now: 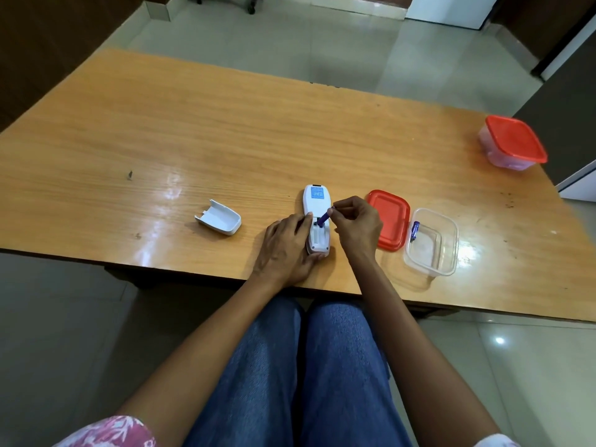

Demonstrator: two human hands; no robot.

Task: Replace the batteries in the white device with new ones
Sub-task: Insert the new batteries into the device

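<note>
A purple battery (323, 218) is being pinched at its upper end between the thumb and fingertips of the right hand (356, 222), the remaining fingers being kept curled. The white device (314, 201) is being gripped at its near end by the left hand (285, 248), fingers being laid along its left edge and the thumb being tucked round the end nearest the table (161, 140) edge.

The device is lying back-up straight ahead, between both hands, its long axis being pointed away from the person. The opened compartment is being shown in its near half. The battery is being held tilted, its lower end down at the compartment's far end and its upper end leaning up and right toward the right hand. Seating it would probably call for it to be swung down toward the person, in line with that axis.

Whether the lower tip is touching a contact cannot be told; polarity marks are too small to be read, and part of the compartment is being hidden by the left hand.

Further out, the battery cover (219, 218) is lying well to the left. A red lid (390, 225) is lying just right of the right hand, beside a clear container (450, 253) holding a second battery (414, 230).
</note>
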